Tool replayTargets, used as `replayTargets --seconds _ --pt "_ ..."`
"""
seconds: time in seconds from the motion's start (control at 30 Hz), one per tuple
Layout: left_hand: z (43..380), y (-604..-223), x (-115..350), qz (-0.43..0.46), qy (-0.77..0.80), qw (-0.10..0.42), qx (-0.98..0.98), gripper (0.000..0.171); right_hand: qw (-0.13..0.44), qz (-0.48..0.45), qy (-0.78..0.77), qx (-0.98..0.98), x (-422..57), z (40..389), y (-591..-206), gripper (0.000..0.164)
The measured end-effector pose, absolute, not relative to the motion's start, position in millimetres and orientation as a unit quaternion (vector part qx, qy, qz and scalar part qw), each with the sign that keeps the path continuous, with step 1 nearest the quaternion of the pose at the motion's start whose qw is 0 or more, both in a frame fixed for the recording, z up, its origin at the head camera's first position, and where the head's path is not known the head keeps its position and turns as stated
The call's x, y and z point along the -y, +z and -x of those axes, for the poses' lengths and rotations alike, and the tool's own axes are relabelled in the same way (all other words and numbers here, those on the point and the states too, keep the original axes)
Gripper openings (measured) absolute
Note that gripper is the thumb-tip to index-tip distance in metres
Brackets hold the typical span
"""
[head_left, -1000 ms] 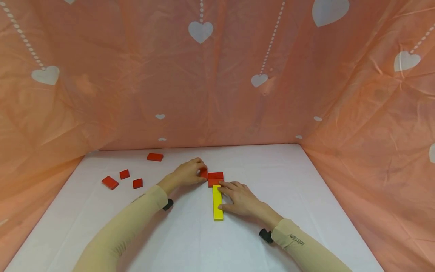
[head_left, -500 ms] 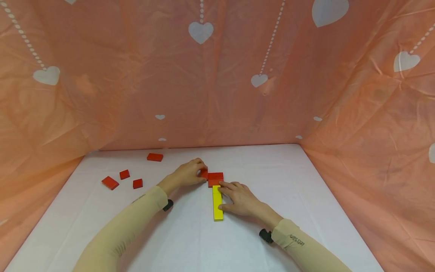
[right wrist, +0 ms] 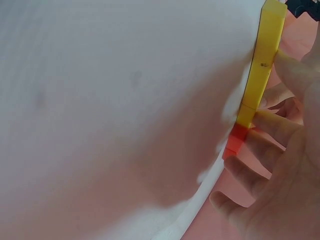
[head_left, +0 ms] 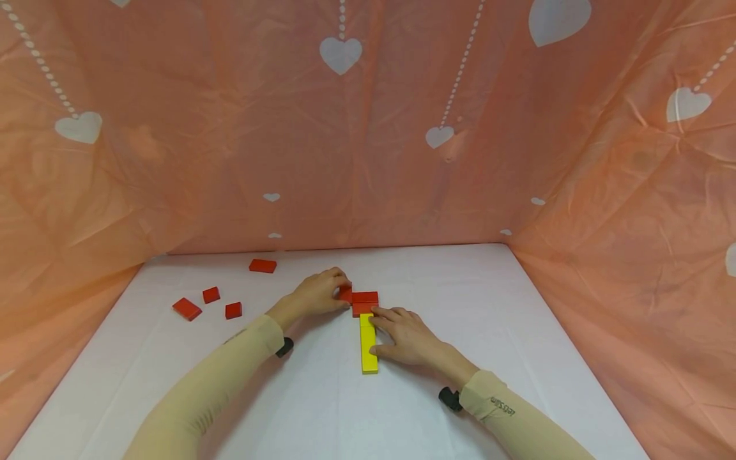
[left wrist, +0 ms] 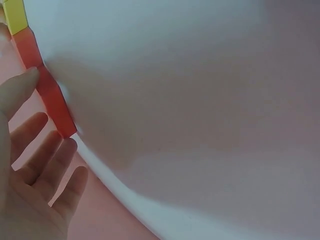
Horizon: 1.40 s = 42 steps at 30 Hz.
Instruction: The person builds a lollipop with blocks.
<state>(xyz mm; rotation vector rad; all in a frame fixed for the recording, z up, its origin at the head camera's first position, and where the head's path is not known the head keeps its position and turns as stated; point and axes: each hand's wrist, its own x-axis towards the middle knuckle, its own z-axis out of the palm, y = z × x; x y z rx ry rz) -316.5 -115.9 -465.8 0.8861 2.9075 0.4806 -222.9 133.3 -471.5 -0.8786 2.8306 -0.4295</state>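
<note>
In the head view, my left hand (head_left: 315, 294) pinches a small red block (head_left: 345, 294) between thumb and fingertips. It stands against the left side of two red blocks (head_left: 365, 298) laid front to back. In the left wrist view, my thumb is at the near end of the pinched red block (left wrist: 56, 105) and the fingertips are at its far end. A long yellow block (head_left: 369, 351) and a short yellow piece (head_left: 366, 320) run toward me from the red ones. My right hand (head_left: 409, 337) touches the row's right side with relaxed fingers, as the right wrist view of the yellow block (right wrist: 263, 62) shows.
Several loose red pieces lie on the left of the white table (head_left: 460, 287): a flat block (head_left: 186, 309), two small ones (head_left: 211, 294) and a long block (head_left: 262, 266) farther back. Pink curtains (head_left: 368, 160) with white hearts close off the back and sides.
</note>
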Motion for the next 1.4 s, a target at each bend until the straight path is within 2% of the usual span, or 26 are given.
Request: replayTargets --seconds 0.3,0.73,0.93,1.4 --pt "317 -459 135 -0.254 0.185 0.008 -0.949 0.042 0.075 0.291 -0.143 -0.943 -132 222 -471 0.065" --pt "325 -452 202 -0.198 0.269 -0.077 -0.939 0.040 0.072 0.294 -0.152 -0.941 -133 221 -471 0.065" --pt "329 -458 231 -0.166 0.300 -0.099 -0.934 0.039 0.070 0.296 -0.153 -0.940 -133 221 -471 0.064" --pt "336 -459 265 -0.106 0.275 -0.059 -0.954 0.043 0.068 0.295 -0.158 -0.940 -134 222 -472 0.064"
